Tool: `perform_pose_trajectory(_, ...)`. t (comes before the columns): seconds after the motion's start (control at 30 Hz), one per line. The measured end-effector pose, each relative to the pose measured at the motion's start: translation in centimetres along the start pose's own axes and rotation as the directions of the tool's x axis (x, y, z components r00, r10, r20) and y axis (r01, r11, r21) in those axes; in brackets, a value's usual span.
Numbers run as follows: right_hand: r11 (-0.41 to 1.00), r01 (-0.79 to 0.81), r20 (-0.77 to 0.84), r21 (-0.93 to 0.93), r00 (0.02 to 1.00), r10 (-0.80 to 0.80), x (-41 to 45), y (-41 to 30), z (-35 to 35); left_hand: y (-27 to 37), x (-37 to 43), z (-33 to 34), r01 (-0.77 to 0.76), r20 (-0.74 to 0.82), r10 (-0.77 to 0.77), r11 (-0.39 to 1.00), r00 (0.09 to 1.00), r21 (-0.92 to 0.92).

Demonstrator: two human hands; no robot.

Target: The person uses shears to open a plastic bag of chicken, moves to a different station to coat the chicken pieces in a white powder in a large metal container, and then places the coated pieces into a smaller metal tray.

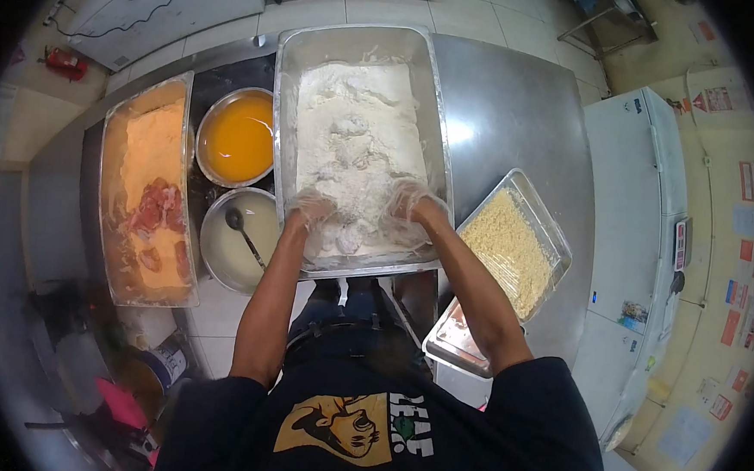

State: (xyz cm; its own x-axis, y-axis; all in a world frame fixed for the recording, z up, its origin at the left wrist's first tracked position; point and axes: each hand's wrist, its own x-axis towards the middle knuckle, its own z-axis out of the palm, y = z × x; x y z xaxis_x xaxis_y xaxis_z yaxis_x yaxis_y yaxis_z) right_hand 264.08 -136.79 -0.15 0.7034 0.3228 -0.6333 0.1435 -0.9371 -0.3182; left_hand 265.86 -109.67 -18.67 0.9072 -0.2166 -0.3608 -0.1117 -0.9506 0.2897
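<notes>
A deep steel pan holds a thick bed of white flour. My left hand, in a clear plastic glove, is down in the flour near the pan's left wall. Across from it, my right hand, gloved the same way, rests in the flour towards the right wall. The flour and the loose plastic hide most of my fingers, so whether they grip anything does not show. Between my hands and the near wall lies a flour-coated piece, probably meat. More floured lumps sit farther up the bed.
Left of the pan stand a bowl of orange-yellow liquid and a bowl of pale liquid with a dark spoon. Farther left, a tray holds raw meat on orange powder. Crumbs fill a tray at right on the steel table.
</notes>
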Motion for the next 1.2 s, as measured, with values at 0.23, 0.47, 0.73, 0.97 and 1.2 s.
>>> perform_pose_trajectory(0.23,0.969,-0.099,-0.474,-0.228,0.880,-0.022,7.7,-3.2,-5.2,7.0,7.2,-12.2,-0.320,-0.026,0.338,0.911,0.941,0.260)
perform_pose_trajectory(0.47,0.962,0.272,-0.070,-0.001,0.960,-0.272,11.8,0.8,-4.4,6.6,6.4,-13.1,-0.140,0.384,0.160,0.987,0.909,-0.079)
perform_pose_trajectory(0.73,0.979,0.052,0.166,-0.195,0.986,-0.020,5.3,4.1,10.6,12.2,-6.9,-8.3,0.250,0.132,-0.232,0.957,0.964,-0.144)
perform_pose_trajectory(0.97,0.932,0.178,-0.061,-0.315,0.977,-0.207,6.2,7.3,10.9,10.4,-1.8,-8.3,-0.398,0.639,0.246,0.912,0.729,0.103)
perform_pose_trajectory(1.2,0.852,0.239,0.279,-0.466,0.953,-0.115,0.2,0.2,3.3,0.6,-5.5,2.8,0.000,0.176,0.185,0.689,0.967,-0.724)
